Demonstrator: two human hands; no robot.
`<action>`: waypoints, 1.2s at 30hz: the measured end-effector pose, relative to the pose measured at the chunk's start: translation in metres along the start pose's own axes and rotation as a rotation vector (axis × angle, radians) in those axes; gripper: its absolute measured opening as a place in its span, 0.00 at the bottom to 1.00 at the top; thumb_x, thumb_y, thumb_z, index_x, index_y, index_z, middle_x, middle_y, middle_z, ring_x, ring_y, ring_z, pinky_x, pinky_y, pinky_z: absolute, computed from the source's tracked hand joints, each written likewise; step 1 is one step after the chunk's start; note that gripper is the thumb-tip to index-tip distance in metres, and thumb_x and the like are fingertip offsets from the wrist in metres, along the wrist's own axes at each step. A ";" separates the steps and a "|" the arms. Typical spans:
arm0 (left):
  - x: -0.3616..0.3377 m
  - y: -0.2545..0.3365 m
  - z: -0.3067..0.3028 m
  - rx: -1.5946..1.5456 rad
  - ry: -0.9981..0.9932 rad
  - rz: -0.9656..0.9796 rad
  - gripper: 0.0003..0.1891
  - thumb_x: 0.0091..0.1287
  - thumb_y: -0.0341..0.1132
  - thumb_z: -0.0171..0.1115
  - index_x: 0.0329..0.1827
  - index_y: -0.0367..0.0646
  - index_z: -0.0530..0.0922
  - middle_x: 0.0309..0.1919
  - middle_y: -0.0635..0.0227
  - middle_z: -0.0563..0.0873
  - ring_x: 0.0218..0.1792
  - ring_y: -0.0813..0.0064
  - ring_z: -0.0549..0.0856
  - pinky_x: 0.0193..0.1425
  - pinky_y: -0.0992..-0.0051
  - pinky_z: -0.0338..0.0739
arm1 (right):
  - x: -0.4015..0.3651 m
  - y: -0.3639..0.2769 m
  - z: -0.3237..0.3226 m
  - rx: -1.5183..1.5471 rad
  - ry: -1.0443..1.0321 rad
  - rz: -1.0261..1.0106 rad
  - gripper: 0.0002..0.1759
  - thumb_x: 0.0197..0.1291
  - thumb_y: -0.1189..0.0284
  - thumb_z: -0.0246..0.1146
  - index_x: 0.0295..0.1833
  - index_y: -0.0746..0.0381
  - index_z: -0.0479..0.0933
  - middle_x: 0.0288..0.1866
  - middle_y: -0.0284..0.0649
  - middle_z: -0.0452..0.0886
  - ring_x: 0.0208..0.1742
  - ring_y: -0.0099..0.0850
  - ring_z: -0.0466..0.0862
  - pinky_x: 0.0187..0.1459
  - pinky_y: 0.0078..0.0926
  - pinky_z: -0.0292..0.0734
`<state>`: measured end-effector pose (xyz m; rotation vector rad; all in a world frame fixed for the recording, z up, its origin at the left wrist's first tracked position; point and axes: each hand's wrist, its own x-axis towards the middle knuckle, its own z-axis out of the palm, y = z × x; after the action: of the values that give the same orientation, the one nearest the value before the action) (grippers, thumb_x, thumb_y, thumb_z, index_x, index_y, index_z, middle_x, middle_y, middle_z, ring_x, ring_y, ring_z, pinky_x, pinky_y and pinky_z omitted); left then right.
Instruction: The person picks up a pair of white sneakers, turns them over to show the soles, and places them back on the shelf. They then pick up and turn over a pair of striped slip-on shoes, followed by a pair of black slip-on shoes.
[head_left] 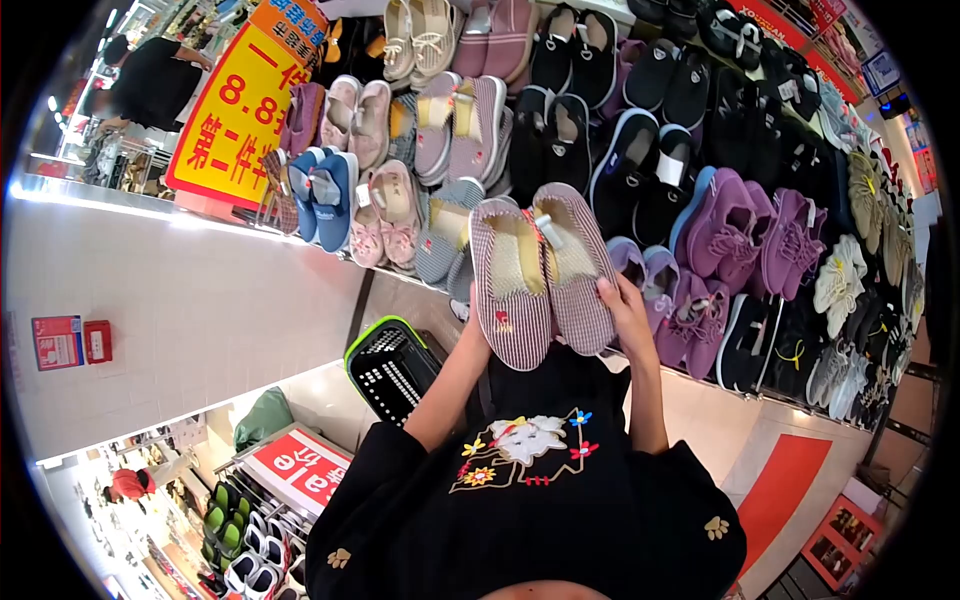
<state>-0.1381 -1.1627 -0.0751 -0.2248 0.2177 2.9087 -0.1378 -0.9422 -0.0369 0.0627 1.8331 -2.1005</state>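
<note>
A pair of striped slip-on shoes [512,318], greyish-pink with pale insoles and a small red mark on one toe, is held up in front of my chest, toes pointing toward me. At the outer side of the left shoe, my left hand [474,332] grips it, its fingers mostly hidden behind the shoe. My right hand [628,312] is closed on the outer side of the other shoe, thumb along its edge. Beyond them, blue striped slip-ons [440,250] and lilac shoes [660,275] sit on the display rack.
The sloped rack carries many pairs, including black shoes [550,140] and purple lace-ups [725,225]. A yellow price sign [235,105] stands at its left end. Below left is a black shopping basket with a green rim [378,325]. A person [155,85] stands at the far left.
</note>
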 end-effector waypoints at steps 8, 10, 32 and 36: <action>-0.009 -0.041 0.004 -0.110 -0.021 0.064 0.27 0.76 0.45 0.41 0.74 0.40 0.58 0.69 0.53 0.68 0.66 0.54 0.73 0.69 0.53 0.70 | -0.005 -0.007 -0.020 -0.324 0.093 -0.222 0.21 0.70 0.65 0.57 0.61 0.68 0.73 0.51 0.38 0.80 0.50 0.25 0.77 0.54 0.22 0.70; -0.006 -0.057 -0.001 -0.060 0.018 0.082 0.27 0.76 0.44 0.43 0.75 0.42 0.58 0.69 0.55 0.68 0.65 0.57 0.73 0.69 0.55 0.70 | -0.016 -0.013 -0.027 -0.402 0.256 -0.363 0.18 0.67 0.68 0.59 0.59 0.66 0.75 0.51 0.42 0.78 0.51 0.32 0.79 0.52 0.25 0.72; 0.003 -0.141 0.066 1.301 -0.398 0.064 0.36 0.75 0.54 0.41 0.76 0.36 0.51 0.75 0.55 0.56 0.76 0.61 0.53 0.78 0.66 0.44 | -0.018 -0.020 -0.082 0.623 0.478 -0.262 0.13 0.69 0.74 0.54 0.57 0.62 0.71 0.49 0.38 0.80 0.46 0.27 0.82 0.50 0.26 0.79; 0.010 -0.113 0.097 1.477 -0.325 0.282 0.30 0.76 0.48 0.43 0.73 0.35 0.59 0.72 0.55 0.62 0.74 0.62 0.59 0.77 0.65 0.48 | -0.033 0.017 -0.123 1.059 0.381 -0.171 0.18 0.73 0.64 0.51 0.63 0.60 0.69 0.52 0.39 0.80 0.49 0.30 0.83 0.52 0.29 0.80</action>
<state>-0.1358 -1.0355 0.0028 0.5350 2.2028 2.1368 -0.1256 -0.8167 -0.0643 0.6054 0.6663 -3.0933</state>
